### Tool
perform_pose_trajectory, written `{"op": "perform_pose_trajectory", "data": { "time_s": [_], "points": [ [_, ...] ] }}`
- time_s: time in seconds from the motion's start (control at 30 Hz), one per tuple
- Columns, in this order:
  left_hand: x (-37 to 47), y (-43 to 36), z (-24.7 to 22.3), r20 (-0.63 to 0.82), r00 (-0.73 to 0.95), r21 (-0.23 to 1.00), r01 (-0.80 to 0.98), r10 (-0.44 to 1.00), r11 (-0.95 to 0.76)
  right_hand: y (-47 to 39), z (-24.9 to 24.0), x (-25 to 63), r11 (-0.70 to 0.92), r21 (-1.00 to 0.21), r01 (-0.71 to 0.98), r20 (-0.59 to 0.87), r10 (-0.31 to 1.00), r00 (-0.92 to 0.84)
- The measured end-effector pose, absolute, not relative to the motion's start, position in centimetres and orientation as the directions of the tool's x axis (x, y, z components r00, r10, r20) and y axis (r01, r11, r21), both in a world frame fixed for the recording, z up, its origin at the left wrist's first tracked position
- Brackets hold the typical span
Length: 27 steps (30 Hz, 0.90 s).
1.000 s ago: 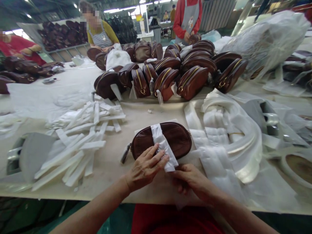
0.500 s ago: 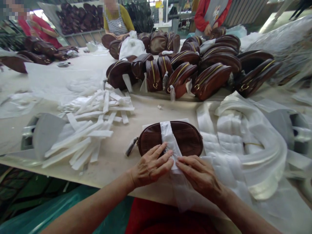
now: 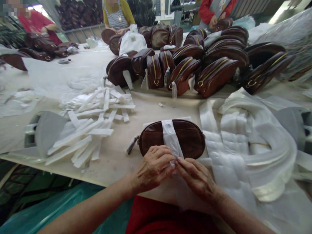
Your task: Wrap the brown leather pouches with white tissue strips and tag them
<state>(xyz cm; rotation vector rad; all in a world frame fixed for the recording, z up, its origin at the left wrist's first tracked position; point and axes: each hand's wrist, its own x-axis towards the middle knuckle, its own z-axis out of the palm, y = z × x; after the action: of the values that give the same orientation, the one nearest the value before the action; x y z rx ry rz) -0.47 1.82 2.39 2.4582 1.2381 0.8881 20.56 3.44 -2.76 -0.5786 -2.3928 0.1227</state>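
A dark brown oval leather bag (image 3: 191, 138) lies on the table in front of me, its wrapped zipper pull (image 3: 132, 145) sticking out to the left. Across its middle runs a strip of white tissue paper (image 3: 170, 131), whose lower end hangs over the bag's near edge. My left hand (image 3: 156, 167) rests at that near edge with its fingers bent and pressed together on the paper. From the other side my right hand (image 3: 196, 175) pinches the same paper between thumb and fingers. The fingertips of both hands almost meet.
Left of the bag lies a pile of white foam strips (image 3: 85, 133). On the right is a coiled bundle of white foam sheeting (image 3: 275, 156). Several brown bags (image 3: 180, 71) stand in rows farther back. People (image 3: 117, 16) work at the table's far side.
My left hand's fingers have slid down from the bag's front toward its near edge and drawn together. The right hand has closed more on the paper. The view has shifted slightly.
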Motion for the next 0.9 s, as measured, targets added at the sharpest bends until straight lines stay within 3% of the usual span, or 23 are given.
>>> {"op": "perform_pose_trajectory", "data": {
  "time_s": [0.13,0.27,0.4,0.53,0.63,0.73,0.9],
  "points": [
    [0.7,1.9,1.5,0.467,0.403,0.335,0.743,0.787,-0.580,3.2,-2.7,20.5,0.873,-0.360,0.329,0.599,0.487,-0.636],
    [0.8,1.8,0.9,0.473,0.399,0.310,0.759,0.786,-0.572,2.8,-2.0,21.8,0.777,-0.549,0.309,0.528,0.609,-0.592],
    [0.8,1.5,0.6,0.479,0.420,0.271,0.765,0.771,-0.585,1.2,-1.2,23.6,0.720,-0.570,0.396,0.405,0.665,-0.627],
    [0.9,1.3,0.2,0.484,0.446,0.226,0.768,0.753,-0.599,-0.1,-0.3,23.8,0.677,-0.601,0.424,0.197,0.640,-0.743],
    [1.0,1.1,0.1,0.488,0.446,0.202,0.779,0.750,-0.594,-0.4,-0.1,23.4,0.639,-0.643,0.422,0.127,0.633,-0.764],
    [1.1,0.9,0.1,0.487,0.454,0.171,0.789,0.746,-0.591,-0.5,-1.0,23.0,0.644,-0.635,0.427,0.188,0.665,-0.723],
    [1.3,0.7,0.0,0.507,0.454,0.146,0.792,0.732,-0.592,-0.8,-2.4,22.4,0.765,-0.544,0.344,0.499,0.625,-0.600]
  ]
}}
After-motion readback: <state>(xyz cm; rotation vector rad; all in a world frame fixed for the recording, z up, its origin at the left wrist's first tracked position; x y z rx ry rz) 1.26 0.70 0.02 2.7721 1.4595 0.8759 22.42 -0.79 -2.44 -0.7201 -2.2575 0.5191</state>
